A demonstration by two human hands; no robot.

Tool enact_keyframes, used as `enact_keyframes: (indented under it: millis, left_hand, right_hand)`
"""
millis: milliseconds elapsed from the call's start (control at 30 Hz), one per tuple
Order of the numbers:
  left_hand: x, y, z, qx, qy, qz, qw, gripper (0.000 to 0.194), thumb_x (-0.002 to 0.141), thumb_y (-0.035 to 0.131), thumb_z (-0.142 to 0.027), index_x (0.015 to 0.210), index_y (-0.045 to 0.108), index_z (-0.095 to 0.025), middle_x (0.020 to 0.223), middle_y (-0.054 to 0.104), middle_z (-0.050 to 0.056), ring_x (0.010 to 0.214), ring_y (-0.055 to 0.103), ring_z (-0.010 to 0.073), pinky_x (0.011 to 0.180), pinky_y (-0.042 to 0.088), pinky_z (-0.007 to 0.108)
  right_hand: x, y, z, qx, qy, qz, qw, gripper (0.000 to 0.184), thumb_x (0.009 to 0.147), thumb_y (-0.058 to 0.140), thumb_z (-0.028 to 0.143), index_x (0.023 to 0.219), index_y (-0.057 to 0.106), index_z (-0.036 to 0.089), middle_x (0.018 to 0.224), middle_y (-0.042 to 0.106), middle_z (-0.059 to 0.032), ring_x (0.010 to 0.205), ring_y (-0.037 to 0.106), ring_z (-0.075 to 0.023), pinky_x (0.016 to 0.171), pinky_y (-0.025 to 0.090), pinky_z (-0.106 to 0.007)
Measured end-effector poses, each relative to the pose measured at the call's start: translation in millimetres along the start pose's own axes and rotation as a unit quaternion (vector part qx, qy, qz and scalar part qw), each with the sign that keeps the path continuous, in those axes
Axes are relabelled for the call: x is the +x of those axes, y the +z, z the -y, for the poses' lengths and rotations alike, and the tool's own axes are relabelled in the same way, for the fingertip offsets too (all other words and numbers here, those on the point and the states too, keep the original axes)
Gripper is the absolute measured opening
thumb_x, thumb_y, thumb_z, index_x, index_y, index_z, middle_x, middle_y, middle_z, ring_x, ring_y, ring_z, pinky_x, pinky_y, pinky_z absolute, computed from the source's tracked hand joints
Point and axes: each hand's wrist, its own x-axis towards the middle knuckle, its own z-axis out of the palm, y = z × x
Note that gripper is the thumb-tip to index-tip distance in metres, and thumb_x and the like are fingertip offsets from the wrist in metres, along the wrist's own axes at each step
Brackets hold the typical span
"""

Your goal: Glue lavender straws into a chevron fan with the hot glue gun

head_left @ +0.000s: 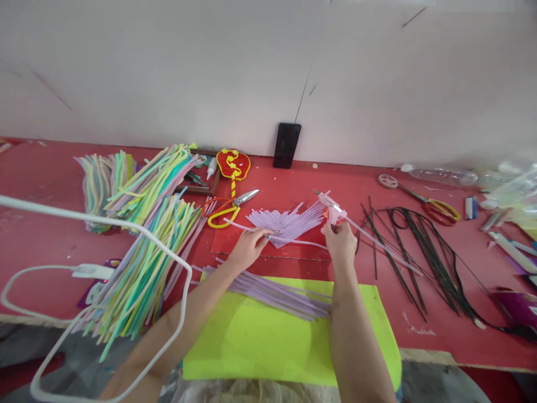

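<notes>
My right hand (340, 243) is wrapped round the handle of a pink glue gun (334, 211), whose nozzle points up and to the left. A long lilac strip (384, 246) stretches from beside the gun toward the lower right. With its fingers pinched, my left hand (253, 246) holds a single lilac pipe cleaner (304, 242) at the lower edge of a lilac V-shaped piece (287, 223). This piece is made of many slanting pipe cleaners and lies on a red board (229, 240). Loose lilac pipe cleaners (277, 294) lie below it on a yellow-green sheet (268, 347).
Multicoloured pipe cleaners (145, 263) are heaped on the left, beyond a white cable (187, 280). Yellow-and-red-handled scissors (222, 211) lie near the board. A phone (287, 145) leans on the wall. Dark strips (432, 257), more scissors (440, 211) and a plastic bottle (444, 175) are on the right.
</notes>
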Motion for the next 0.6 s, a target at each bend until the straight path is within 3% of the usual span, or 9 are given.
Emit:
enact_keyframes:
  millis: [200, 600]
  left_hand:
    - [0, 4.0, -1, 0.049, 0.02, 0.041, 0.998, 0.03, 0.089, 0.051, -0.02, 0.118, 0.056, -0.022, 0.129, 0.059, 0.007, 0.126, 0.05, 0.0237, 0.109, 0.034, 0.046]
    - [-1, 4.2, 0, 0.066, 0.013, 0.052, 0.996, 0.032, 0.09, 0.05, -0.02, 0.121, 0.054, -0.024, 0.132, 0.058, 0.006, 0.127, 0.049, 0.0233, 0.111, 0.033, 0.046]
  right_hand:
    - [0, 0, -2, 0.017, -0.009, -0.007, 1.0, 0.022, 0.073, 0.052, 0.044, 0.075, 0.052, 0.022, 0.065, 0.059, -0.0026, 0.062, 0.053, -0.0199, 0.061, 0.036, -0.029]
    - [12, 7, -13, 0.073, -0.01, -0.016, 0.997, 0.03, 0.071, 0.053, 0.052, 0.071, 0.053, 0.022, 0.065, 0.06, -0.003, 0.07, 0.056, -0.0209, 0.067, 0.039, -0.029]
